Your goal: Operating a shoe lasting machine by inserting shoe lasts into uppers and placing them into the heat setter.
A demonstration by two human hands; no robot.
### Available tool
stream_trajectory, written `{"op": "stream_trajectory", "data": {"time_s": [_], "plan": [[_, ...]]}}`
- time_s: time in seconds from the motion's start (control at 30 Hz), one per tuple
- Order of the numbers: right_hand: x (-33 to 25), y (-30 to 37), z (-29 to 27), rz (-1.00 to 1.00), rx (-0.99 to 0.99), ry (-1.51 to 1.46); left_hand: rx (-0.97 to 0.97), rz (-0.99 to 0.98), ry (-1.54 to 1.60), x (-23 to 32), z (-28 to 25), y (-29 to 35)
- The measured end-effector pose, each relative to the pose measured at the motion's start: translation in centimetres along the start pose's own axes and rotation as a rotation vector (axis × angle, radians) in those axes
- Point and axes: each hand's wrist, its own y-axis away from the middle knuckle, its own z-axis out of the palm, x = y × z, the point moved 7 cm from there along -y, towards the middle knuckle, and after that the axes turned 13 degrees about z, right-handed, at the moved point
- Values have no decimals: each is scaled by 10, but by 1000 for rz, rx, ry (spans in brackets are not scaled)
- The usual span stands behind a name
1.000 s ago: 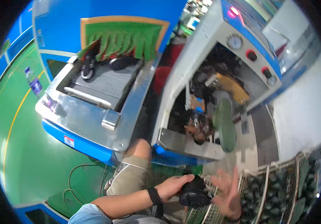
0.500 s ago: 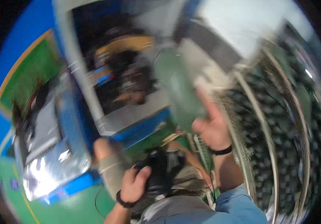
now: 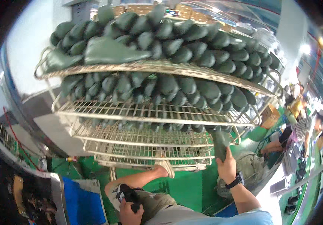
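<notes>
In front of me stands a wire rack (image 3: 157, 116) with several shelves, its upper ones packed with dark green shoe lasts (image 3: 201, 52). My right hand (image 3: 227, 167), arm stretched forward, is closed round the lower end of another green shoe last (image 3: 220, 144). That last points upward by the rack's right side; whether it touches a shelf I cannot tell. Low, close to my lap, my left hand (image 3: 131, 213) is closed on a black item with whitish patches (image 3: 128, 195), its kind unclear. One last (image 3: 112, 52) lies sideways on the top shelf.
The lower shelves (image 3: 150, 152) show bare wire. Right of the rack, a clear plastic bag (image 3: 242, 172) sits on the green floor (image 3: 185, 183). Farther right a person (image 3: 304, 129) bends beside a line with black shoes (image 3: 292, 204). A blue-topped machine (image 3: 82, 200) stands lower left.
My view has swung right, from the machine to the rack, which now faces me. The green shoe last stays in my right hand and the black item in my left.
</notes>
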Motion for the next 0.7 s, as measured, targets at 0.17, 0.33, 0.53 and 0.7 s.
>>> {"op": "stream_trajectory", "data": {"time_s": [0.17, 0.33, 0.53, 0.7], "plan": [[52, -80, -5, 9, 296, -80, -18, 22, -197, -50, 40, -1], [60, -172, 17, 133, 213, -415, 5, -48, -218, -64, 43, -2], [79, -258, 92, -197, 63, -455, 144, -144, -153, -82, 18, 17], [158, -316, 124, -178, 42, -786, 507, -318, -60, -97, -72, 118]]}}
